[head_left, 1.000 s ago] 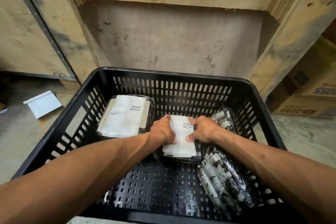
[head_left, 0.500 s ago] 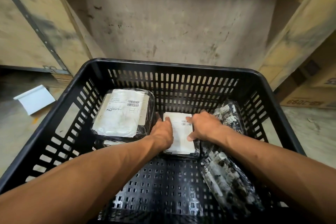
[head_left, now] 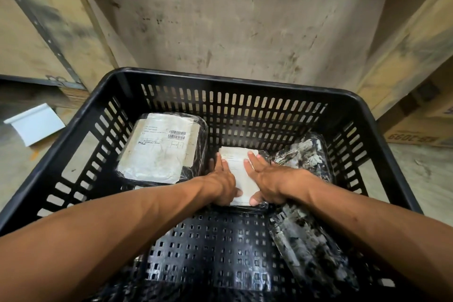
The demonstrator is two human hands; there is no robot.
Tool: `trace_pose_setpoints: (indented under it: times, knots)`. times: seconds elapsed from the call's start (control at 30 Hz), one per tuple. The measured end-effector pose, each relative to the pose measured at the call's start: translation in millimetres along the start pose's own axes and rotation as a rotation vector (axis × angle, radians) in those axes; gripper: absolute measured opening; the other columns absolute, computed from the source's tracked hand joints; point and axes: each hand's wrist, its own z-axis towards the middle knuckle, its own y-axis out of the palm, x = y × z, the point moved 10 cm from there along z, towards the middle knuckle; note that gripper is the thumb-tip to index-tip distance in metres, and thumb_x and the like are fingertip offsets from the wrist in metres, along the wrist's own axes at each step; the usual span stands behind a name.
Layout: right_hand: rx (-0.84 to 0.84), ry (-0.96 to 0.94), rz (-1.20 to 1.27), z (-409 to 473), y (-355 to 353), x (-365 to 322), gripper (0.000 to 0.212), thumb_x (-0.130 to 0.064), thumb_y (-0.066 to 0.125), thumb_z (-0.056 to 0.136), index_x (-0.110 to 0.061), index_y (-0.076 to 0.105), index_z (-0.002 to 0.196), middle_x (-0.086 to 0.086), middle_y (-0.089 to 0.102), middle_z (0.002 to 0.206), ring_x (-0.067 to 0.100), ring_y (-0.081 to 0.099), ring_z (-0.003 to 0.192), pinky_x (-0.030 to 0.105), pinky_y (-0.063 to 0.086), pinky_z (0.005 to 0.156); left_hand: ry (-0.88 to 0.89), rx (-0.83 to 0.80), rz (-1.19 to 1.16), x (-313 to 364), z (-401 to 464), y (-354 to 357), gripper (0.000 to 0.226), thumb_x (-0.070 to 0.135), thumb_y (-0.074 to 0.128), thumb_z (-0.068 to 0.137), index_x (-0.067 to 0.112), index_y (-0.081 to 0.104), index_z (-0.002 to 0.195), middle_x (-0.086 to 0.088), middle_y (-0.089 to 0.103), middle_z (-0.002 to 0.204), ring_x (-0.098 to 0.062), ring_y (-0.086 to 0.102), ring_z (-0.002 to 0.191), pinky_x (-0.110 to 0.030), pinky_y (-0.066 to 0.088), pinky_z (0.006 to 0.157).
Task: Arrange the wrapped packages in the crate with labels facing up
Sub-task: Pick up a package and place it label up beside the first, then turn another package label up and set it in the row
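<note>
A black slotted crate (head_left: 228, 81) fills the lower view. A small wrapped package (head_left: 239, 169) with a white label facing up lies flat in the middle of its floor. My left hand (head_left: 221, 182) grips the package's left edge and my right hand (head_left: 266, 182) grips its right edge. A larger wrapped package (head_left: 159, 147), label with barcode facing up, rests against the left wall. On the right lie two wrapped packages (head_left: 306, 152) (head_left: 311, 255) showing mottled black-and-white contents and no label.
The crate stands on a concrete floor before a worn plywood wall (head_left: 232, 19). A white sheet (head_left: 34, 125) lies on the floor to the left. Cardboard boxes (head_left: 419, 130) stand at the right.
Both hands pushed the small package a little farther toward the crate's back wall and pressed flatter along its edges. The camera tilted down and closer.
</note>
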Motion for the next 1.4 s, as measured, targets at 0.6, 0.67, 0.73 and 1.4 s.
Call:
trace_pose_setpoints:
  times: [0.6, 0.67, 0.73, 1.4]
  knots:
    - [-0.026, -0.057, 0.061, 2.7, 1.8, -1.4, 0.101, -0.049, 0.053, 0.103, -0.012, -0.022, 0.159, 0.010, -0.038, 0.161, 0.029, -0.024, 0.154, 0.038, -0.011, 0.120, 0.062, 0.114, -0.103, 0.7, -14.6, -5.6, 0.084, 0.038, 0.045, 0.107, -0.007, -0.007, 0.156, -0.026, -0.021, 0.163, -0.034, -0.016, 0.153, -0.039, -0.003, 0.125]
    - [0.016, -0.052, 0.020, -10.4, -10.9, -2.8, 0.088, -0.048, 0.051, 0.104, -0.019, -0.007, 0.164, 0.006, -0.023, 0.169, 0.027, -0.009, 0.158, 0.041, -0.001, 0.125, 0.101, 0.182, -0.200, -0.3, -23.0, -7.8, 0.077, 0.037, 0.052, 0.104, 0.001, 0.013, 0.160, -0.021, -0.005, 0.168, -0.033, -0.001, 0.156, -0.039, 0.006, 0.126]
    - [0.014, -0.044, 0.013, -31.4, -25.3, -1.6, 0.073, -0.048, 0.049, 0.105, -0.026, 0.014, 0.165, 0.004, 0.005, 0.174, 0.028, 0.013, 0.158, 0.043, 0.013, 0.125, 0.164, 0.225, -0.335, 0.1, -34.6, -8.8, 0.062, 0.036, 0.061, 0.100, 0.010, 0.038, 0.152, -0.016, 0.026, 0.164, -0.032, 0.028, 0.149, -0.041, 0.023, 0.123]
    - [0.323, 0.061, 0.251, -164.1, -45.4, 45.2, 0.047, -0.034, 0.083, 0.085, -0.035, 0.071, 0.130, -0.010, 0.078, 0.115, 0.001, 0.063, 0.096, 0.012, 0.040, 0.082, 0.451, 0.032, -0.894, 77.4, -63.7, 10.6, 0.063, 0.052, 0.071, 0.082, 0.037, 0.054, 0.142, -0.004, 0.072, 0.117, -0.005, 0.046, 0.047, -0.019, 0.045, 0.047]
